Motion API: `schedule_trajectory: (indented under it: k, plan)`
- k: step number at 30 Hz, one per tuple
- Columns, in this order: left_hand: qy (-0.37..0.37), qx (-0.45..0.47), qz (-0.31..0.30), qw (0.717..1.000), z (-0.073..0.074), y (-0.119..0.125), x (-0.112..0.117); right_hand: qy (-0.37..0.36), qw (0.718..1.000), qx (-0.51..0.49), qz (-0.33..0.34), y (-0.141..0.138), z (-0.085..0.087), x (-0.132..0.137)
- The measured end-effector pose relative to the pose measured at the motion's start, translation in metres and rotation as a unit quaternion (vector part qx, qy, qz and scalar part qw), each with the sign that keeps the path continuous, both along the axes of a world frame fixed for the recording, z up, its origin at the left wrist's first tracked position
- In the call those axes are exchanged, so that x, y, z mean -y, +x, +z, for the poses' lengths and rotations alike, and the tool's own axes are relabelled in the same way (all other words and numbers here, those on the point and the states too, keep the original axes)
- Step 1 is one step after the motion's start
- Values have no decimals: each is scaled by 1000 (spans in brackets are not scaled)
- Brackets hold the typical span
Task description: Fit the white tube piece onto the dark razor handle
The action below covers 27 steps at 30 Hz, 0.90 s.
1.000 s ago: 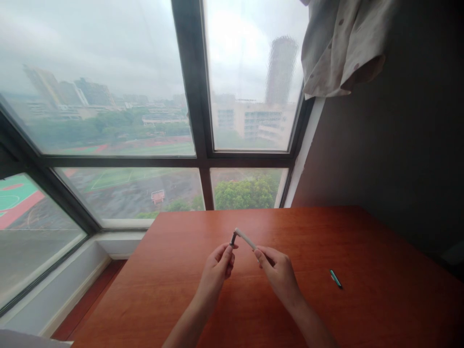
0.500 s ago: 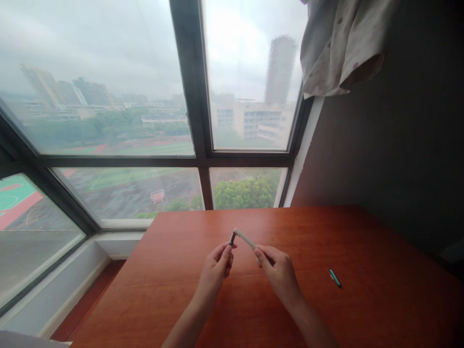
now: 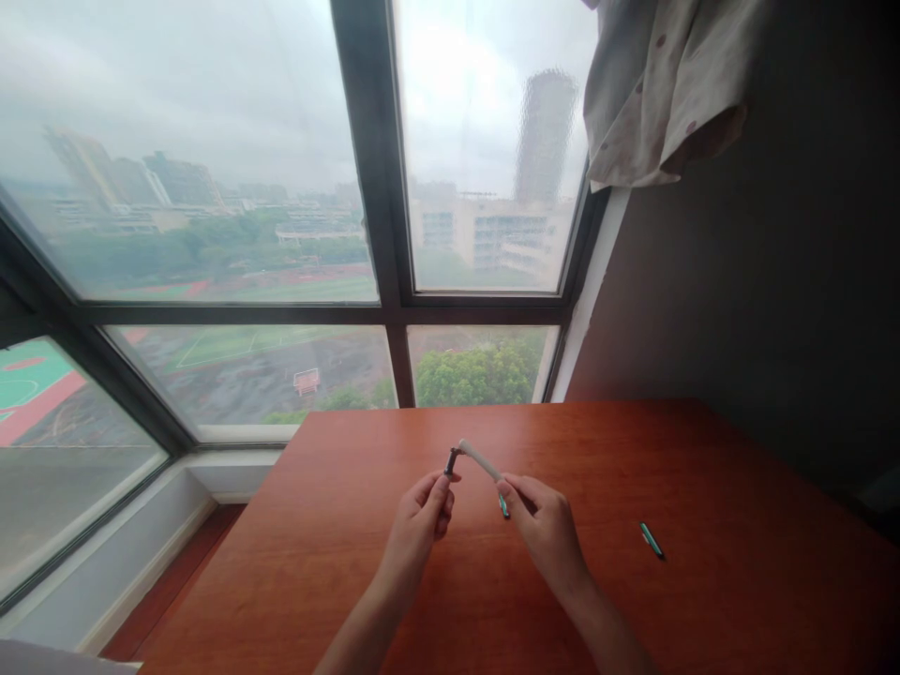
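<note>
In the head view, the left hand [image 3: 419, 514], near 6 o'clock, pinches a short dark piece [image 3: 449, 463] upright between thumb and fingers, while the right hand [image 3: 545, 520], near 5 o'clock, pinches the lower end of a pale rod [image 3: 481, 460] that slants up toward 10 o'clock, its tip at the dark piece's top, whether touching is too small to tell. A teal piece [image 3: 504, 506] shows just beneath the right fingertips, and a slim green-and-dark item [image 3: 652, 541] lies on the reddish-brown tabletop [image 3: 337, 525] at 4 o'clock, apart from both hands.
</note>
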<state>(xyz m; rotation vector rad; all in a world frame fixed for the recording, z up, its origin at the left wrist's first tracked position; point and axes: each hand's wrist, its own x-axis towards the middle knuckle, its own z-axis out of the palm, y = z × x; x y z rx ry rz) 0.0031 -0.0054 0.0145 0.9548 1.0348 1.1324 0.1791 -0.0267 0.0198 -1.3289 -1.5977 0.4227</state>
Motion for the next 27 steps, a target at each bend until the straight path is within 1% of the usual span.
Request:
schedule_trajectory:
  k: [9, 15, 22, 27]
  plan:
    - [1, 13, 0, 1000, 3, 1, 2, -18, 1000, 7, 16, -1, -3, -1]
    - [-3, 10, 2, 1000, 3, 0, 1, -20, 1000, 14, 11, 0, -5, -1]
    - [-6, 10, 1, 1000, 1, -1, 0, -13, 1000, 22, 5, 0, -2, 0]
    - [-3, 16, 1, 1000, 0, -1, -1, -6, 1000, 5, 3, 0, -2, 0]
